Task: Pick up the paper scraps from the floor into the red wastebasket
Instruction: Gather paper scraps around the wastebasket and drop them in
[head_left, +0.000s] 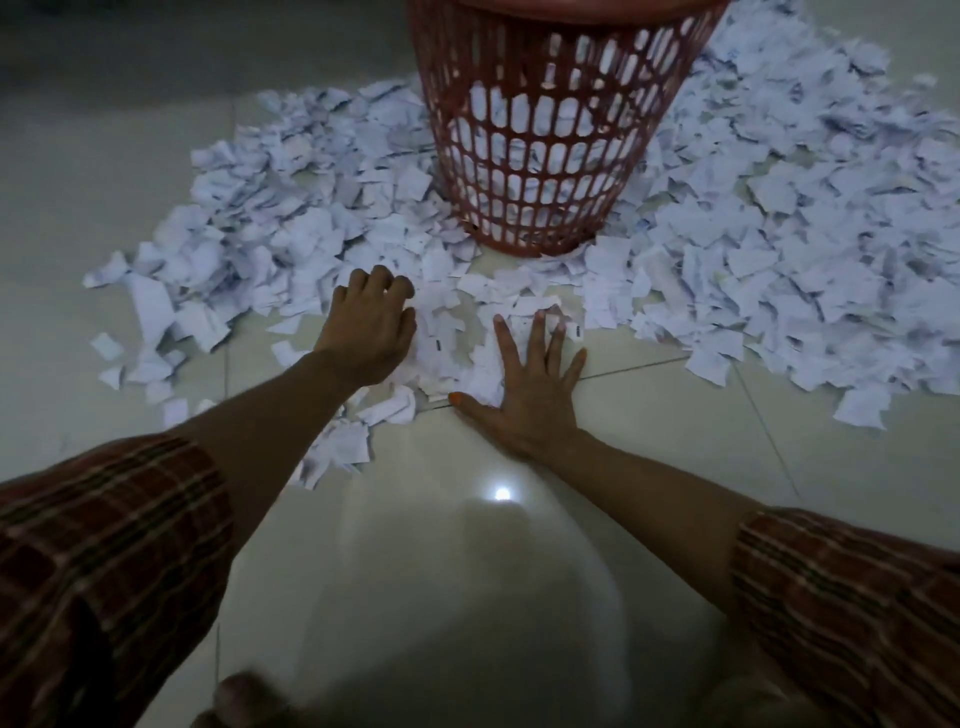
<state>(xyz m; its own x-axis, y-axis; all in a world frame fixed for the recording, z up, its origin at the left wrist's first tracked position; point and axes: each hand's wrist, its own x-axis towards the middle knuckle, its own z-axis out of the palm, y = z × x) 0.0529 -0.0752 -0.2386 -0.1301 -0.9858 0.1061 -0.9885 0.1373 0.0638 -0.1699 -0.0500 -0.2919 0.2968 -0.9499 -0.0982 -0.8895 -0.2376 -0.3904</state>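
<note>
A red lattice wastebasket (550, 156) stands on the tiled floor at top centre, with white scraps showing through its holes. A broad heap of torn white paper scraps (291, 228) surrounds it on the left, front and right. My left hand (371, 325) lies on the scraps in front of the basket with its fingers curled into the paper. My right hand (530, 384) is flat on the floor with fingers spread straight, its fingertips on the edge of the scraps between the two hands.
A dense pile of scraps (810, 249) lies right of the basket. Loose pieces trail toward me under my left forearm (337, 447). Bare glossy tiles (498, 545) with a light reflection fill the near floor. My knee shows at the bottom edge.
</note>
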